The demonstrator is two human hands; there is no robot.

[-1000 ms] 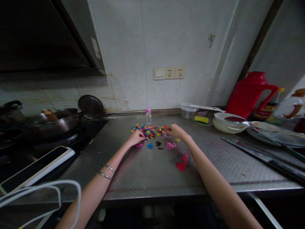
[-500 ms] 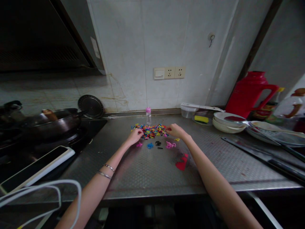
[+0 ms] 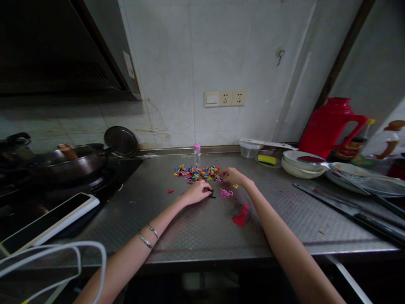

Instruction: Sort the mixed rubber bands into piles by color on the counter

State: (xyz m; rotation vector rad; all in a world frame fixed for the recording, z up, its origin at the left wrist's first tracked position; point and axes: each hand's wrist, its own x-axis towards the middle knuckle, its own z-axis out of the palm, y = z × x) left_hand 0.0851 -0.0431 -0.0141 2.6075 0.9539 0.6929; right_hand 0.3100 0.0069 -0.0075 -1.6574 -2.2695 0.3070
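A heap of small multicoloured rubber bands [image 3: 202,174] lies on the metal counter. My left hand [image 3: 198,192] is in front of the heap, its fingertips pinched on a black rubber band [image 3: 211,194] at the small black pile. It hides the blue bands and most of a small pink group beside them. At the heap's right edge, my right hand [image 3: 233,175] has its fingers closed together; what is between them is too small to make out. Close by lie pink bands [image 3: 226,193], yellow bands [image 3: 234,186] and a red piece [image 3: 170,191].
Behind the heap stands a small clear bottle with a pink cap [image 3: 197,154]. A red heart-shaped piece [image 3: 241,216] lies nearer me. Bowls [image 3: 300,168], a long dark utensil [image 3: 335,204] and a red thermos [image 3: 329,126] are right; a pan [image 3: 69,164] and white device [image 3: 50,223] are left.
My left hand has moved right and toward me, from the heap's left side to the black bands. The red piece at left has come into view. My right hand has barely moved.
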